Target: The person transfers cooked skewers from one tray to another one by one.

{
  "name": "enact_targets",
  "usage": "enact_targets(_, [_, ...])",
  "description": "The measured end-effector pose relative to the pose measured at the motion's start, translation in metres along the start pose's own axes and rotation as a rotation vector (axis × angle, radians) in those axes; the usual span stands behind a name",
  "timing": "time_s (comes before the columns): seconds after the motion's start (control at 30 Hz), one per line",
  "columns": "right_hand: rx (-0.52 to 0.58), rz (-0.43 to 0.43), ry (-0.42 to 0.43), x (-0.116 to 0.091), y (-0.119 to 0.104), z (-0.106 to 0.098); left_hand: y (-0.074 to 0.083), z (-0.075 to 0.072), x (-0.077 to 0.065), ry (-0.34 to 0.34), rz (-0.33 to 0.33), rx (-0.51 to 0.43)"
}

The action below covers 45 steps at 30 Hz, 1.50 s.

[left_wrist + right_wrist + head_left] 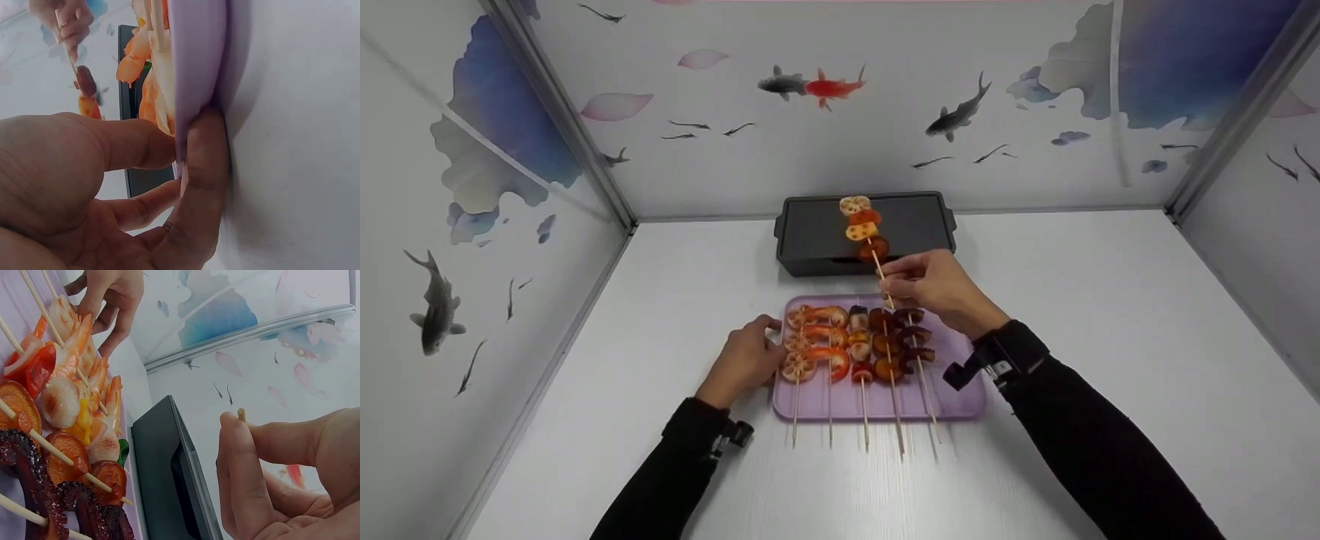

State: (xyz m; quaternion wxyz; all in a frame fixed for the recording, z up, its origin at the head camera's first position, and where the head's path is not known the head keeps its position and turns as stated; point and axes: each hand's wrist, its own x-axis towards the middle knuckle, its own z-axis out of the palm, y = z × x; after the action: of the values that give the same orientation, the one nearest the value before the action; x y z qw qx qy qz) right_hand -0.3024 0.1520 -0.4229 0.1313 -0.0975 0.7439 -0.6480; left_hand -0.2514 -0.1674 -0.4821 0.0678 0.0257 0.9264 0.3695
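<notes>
My right hand (939, 289) pinches a bamboo skewer (877, 264) by its stick between thumb and fingertips. A pale slice with holes, orange and yellow pieces and a browned round are threaded on its upper end, which overlaps the black grill pan (814, 234) in the head view. With my left hand (741, 361) I grip the left rim of the lilac tray (960, 397), thumb above and a finger (205, 152) underneath. Several skewers lie side by side on the tray: lotus slices (798, 367), shrimp (831, 358), mixed vegetable pieces (861, 371), browned rounds (888, 369) and dark tentacle pieces (916, 354).
The grill pan stands behind the tray, against the back wall (720, 172). Skewer sticks stick out past the tray's front edge over the white table (660, 300). Walls printed with fish and petals enclose the table at the left, back and right.
</notes>
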Motion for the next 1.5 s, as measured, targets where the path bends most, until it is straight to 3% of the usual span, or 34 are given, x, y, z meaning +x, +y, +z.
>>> enact_targets(0.47, [-0.005,0.006,-0.035,-0.035,0.004,-0.006,0.000,0.002,-0.001,0.008,0.000,0.000])
enact_targets(1.5, [0.023,0.080,-0.006,-0.114,0.029,-0.033,0.000,0.002,-0.002,0.010,-0.006,-0.009])
